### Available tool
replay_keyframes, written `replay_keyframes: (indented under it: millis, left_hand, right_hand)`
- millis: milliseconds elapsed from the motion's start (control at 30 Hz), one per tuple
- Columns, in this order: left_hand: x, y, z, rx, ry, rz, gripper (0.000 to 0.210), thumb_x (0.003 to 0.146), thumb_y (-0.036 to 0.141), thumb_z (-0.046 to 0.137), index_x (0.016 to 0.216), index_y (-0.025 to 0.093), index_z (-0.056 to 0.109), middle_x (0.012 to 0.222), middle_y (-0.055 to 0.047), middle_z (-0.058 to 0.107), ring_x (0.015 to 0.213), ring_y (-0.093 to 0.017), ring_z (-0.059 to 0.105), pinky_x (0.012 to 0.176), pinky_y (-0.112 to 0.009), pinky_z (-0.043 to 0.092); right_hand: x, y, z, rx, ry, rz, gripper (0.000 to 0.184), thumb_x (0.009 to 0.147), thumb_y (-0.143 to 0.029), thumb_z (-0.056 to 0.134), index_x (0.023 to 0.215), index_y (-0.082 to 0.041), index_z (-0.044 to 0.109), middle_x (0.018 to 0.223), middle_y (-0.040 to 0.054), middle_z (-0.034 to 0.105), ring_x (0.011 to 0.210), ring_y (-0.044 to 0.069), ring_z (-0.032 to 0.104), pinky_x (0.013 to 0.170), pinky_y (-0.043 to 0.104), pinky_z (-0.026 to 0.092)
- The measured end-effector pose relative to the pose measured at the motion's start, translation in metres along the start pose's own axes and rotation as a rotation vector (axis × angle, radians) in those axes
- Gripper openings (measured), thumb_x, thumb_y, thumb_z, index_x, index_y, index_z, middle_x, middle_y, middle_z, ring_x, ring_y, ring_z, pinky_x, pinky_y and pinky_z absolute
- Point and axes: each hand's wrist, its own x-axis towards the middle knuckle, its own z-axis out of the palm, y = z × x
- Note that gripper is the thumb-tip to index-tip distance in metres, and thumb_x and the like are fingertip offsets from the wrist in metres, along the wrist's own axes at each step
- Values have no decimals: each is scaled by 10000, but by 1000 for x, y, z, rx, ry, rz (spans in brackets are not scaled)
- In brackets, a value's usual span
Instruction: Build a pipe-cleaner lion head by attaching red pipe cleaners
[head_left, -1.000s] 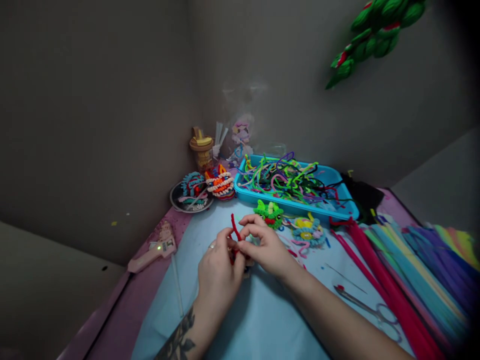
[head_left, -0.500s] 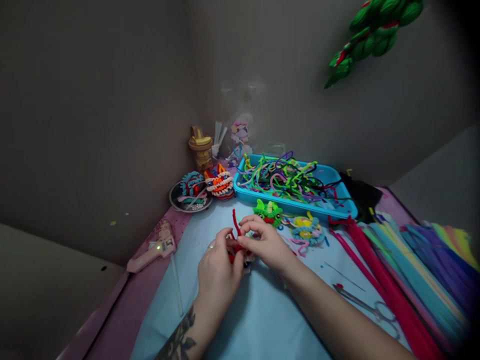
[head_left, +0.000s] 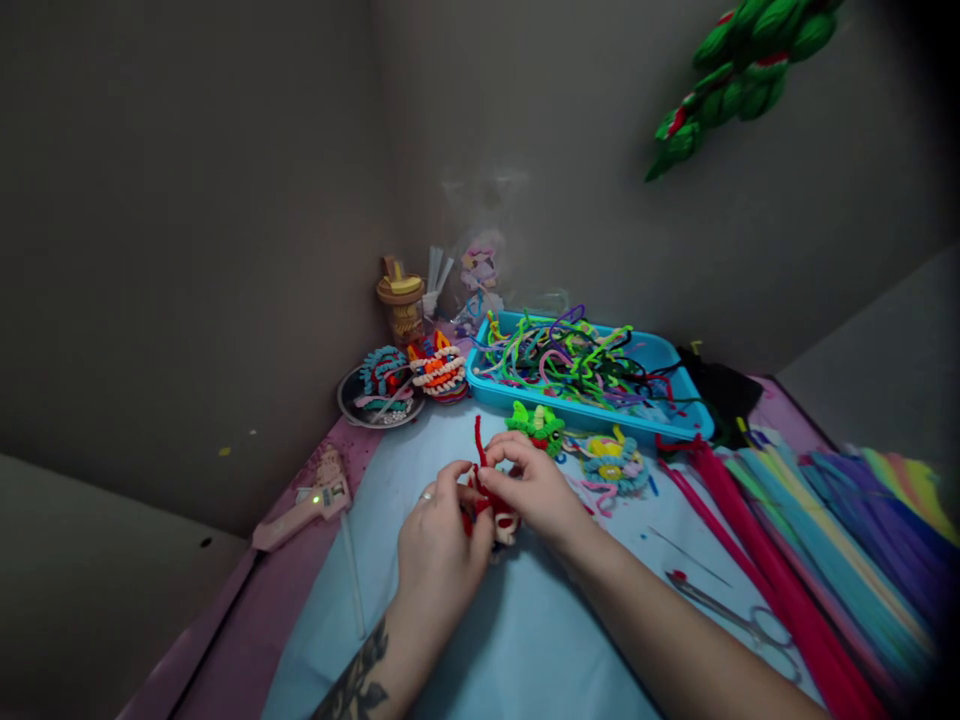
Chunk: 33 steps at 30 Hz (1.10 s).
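Observation:
Above the pale blue table covering, both hands meet over a small red and white pipe-cleaner figure [head_left: 504,526]. My left hand [head_left: 439,530] is closed round its left side, fingertips curled into the red part. With thumb and index finger, my right hand [head_left: 529,485] pinches a red pipe cleaner [head_left: 479,440] whose free end sticks upward. The fingers hide much of the figure. Just beyond them sits a green pipe-cleaner figure [head_left: 536,428], and a blue and yellow one [head_left: 613,462] lies to its right.
Behind is a blue tray [head_left: 585,408] of tangled pipe cleaners. At left lie a pink glue gun [head_left: 304,512] and a metal bowl [head_left: 346,405], with an orange and white figure [head_left: 439,372] and a lidded cup [head_left: 401,300] nearby. Scissors [head_left: 720,605] and pipe-cleaner bundles [head_left: 832,540] lie right.
The figure has turned slightly in my hands, so more of its white looped part shows below the fingers. The red pipe cleaner's upright end has shifted a little to the right.

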Motion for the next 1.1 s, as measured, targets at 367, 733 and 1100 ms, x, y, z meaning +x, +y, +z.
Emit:
replay_keyframes:
  millis: [367, 733, 1100]
  left_hand:
    - [-1, 0, -3, -26, -24, -3, 311, 810, 183, 521, 1119, 212, 491, 855, -37, 725, 785, -223, 682, 661, -307, 451]
    - [-1, 0, -5, -77, -31, -7, 357, 796, 215, 559, 1151, 213, 517, 911, -38, 729, 857, -228, 655, 743, -339, 459]
    - [22, -14, -37, -335, 119, 8, 199, 799, 327, 584, 871, 170, 683, 957, -92, 729, 807, -195, 635, 700, -301, 475]
  right_hand:
    - [-6, -22, -7, 66, -76, -149, 130, 753, -295, 581, 683, -194, 537, 969, 66, 536, 975, 235, 528, 865, 365, 377]
    - [-8, -38, -25, 187, 148, -294, 114, 807, -335, 619, 808, -223, 599, 1001, 55, 574, 1007, 216, 535, 855, 324, 418]
    - [7, -22, -48, -3, 145, -84, 125, 724, -312, 626, 752, -194, 657, 1039, 75, 633, 957, 222, 588, 823, 352, 452]
